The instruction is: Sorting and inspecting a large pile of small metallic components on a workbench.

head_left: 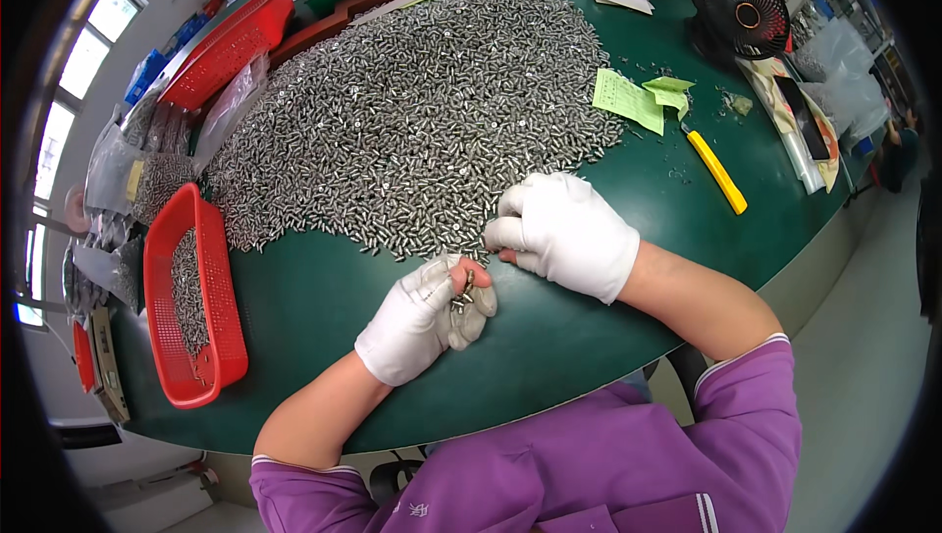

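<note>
Left hand (424, 317), white-gloved, rests on the green counter (549, 337) nearest the body. Its fingers (473, 309) are curled around a few small metal screws (465, 290), gathered in the cupped palm. Right hand (564, 231), also white-gloved, lies just beyond and to the right, knuckles up. Its fingers (505, 232) are bent inward at the near edge of the screw pile (422, 111); whether they grip anything cannot be told. The pile covers the counter's centre. Left of it: a red basket (191, 297) containing screws. Right of it: a yellow utility knife (716, 172) and green paper slips (633, 98). Farthest: a black fan (741, 11).
</note>
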{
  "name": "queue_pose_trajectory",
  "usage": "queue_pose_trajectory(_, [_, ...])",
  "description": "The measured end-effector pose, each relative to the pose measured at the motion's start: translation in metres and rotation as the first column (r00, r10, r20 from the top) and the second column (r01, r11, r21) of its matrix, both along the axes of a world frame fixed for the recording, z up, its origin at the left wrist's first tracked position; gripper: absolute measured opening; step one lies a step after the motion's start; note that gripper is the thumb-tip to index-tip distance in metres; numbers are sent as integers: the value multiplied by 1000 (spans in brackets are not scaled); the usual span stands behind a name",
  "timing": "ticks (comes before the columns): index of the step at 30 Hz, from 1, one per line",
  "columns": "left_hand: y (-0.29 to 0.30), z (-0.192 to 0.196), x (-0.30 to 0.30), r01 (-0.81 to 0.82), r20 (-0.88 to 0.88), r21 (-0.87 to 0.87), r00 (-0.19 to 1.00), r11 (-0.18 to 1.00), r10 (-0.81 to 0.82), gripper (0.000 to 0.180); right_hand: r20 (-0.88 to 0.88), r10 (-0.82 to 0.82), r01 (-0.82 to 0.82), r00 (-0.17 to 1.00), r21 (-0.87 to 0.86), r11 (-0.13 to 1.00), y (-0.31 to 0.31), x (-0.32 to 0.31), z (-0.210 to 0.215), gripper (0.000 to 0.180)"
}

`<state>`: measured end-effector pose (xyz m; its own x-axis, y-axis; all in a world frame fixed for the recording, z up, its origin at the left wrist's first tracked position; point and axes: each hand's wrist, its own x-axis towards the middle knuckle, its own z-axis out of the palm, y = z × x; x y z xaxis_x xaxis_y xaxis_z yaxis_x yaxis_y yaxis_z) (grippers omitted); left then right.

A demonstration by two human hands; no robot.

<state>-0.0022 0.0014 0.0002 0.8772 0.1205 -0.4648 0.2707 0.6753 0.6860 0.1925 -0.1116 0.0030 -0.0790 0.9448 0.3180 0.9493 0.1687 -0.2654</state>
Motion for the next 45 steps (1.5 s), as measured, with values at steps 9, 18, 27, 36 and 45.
queue_pose_trajectory(9, [-2, 0, 1, -11, 47, 36, 999, 999, 10, 34, -204, 53, -51, 977, 19, 999, 0, 0, 3, 15])
queue_pose_trajectory(18, [-2, 5, 3, 70, -3, 119, 998, 990, -70, 26, -619, 186, -200, 763, 47, 979, 2, -7, 1, 14])
queue_pose_trajectory(27, [1, 3, 0, 66, 21, 103, 997, 992, -69, 37, -328, 4, 47, 945, 146, 988, 2, 7, 5, 12])
queue_pose_trajectory(36, [0, 3, 2, 55, 74, 100, 995, 993, -63, 40, -74, -11, 18, 997, 90, 996, 5, 8, -5, 10])
queue_pose_trajectory(45, [-6, 1, 3, -47, 68, 49, 997, 998, 44, 23, -553, 75, -107, 830, -26, 994, 1, -1, 3, 15])
